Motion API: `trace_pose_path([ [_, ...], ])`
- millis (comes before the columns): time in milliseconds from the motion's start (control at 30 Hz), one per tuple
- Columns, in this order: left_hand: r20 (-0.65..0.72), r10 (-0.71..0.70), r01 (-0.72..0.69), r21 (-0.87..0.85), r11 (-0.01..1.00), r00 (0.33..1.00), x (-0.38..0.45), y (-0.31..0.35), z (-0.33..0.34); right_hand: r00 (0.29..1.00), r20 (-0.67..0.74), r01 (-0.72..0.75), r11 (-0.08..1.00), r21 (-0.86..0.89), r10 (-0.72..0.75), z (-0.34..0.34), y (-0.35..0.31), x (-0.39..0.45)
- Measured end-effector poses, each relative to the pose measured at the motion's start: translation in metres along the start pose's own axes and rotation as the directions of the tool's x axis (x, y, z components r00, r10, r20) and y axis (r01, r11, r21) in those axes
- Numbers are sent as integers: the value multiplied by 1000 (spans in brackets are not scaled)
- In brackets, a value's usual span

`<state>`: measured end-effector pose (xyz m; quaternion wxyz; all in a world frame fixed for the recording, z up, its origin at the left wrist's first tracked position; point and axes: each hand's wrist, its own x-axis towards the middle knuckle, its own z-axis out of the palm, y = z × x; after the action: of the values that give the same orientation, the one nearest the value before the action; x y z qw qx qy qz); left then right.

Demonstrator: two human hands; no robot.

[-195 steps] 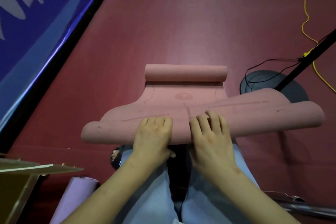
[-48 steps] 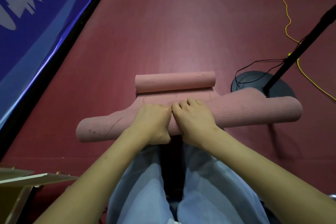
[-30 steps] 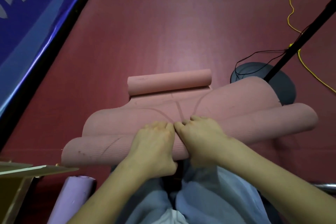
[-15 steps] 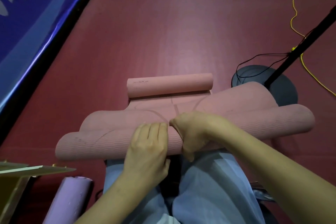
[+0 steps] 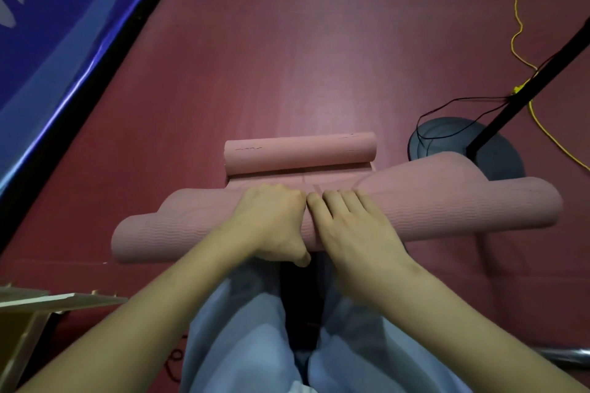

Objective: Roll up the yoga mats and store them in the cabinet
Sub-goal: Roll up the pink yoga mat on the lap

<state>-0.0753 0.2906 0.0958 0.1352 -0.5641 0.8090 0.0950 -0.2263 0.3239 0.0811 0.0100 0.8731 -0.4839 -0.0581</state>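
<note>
At nine to ten o'clock a blue banner [image 5: 48, 29] with white lettering slants along the edge of the dark red floor [image 5: 287, 57]. Low at eight o'clock sits the corner of a pale wooden board [image 5: 48, 300]. The pink yoga mat [image 5: 447, 210] lies on the floor across the middle of the view, its near roll running with its long axis from nine o'clock to three o'clock, the left end slightly lower than the right. A second, smaller roll at the mat's far end [image 5: 300, 151] lies parallel just beyond it, toward twelve o'clock, with a short flat stretch of mat between the two. The left hand [image 5: 271, 220] sits on the near roll at its centre, fingers curled down over the top and thumb tucked at the near side, gripping it. Touching it, the right hand [image 5: 348, 223] rests on the same roll with fingers fairly straight and close together, pressing down. Pale blue trousers [image 5: 249, 329] fill six o'clock. At two o'clock stands a round dark base [image 5: 498, 153] with a black pole [image 5: 526, 89], crossed by a yellow cord [image 5: 517, 25].
</note>
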Motion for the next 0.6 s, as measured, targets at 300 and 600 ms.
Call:
trace_pose_path([
  [300,2,-41,41,-107,993,999,9,-15,11,999,18,-30,999,27,30,4,2,36],
  [600,-124,-99,50,-349,936,987,2,-35,7,930,355,57,991,124,-98,-34,25,66],
])
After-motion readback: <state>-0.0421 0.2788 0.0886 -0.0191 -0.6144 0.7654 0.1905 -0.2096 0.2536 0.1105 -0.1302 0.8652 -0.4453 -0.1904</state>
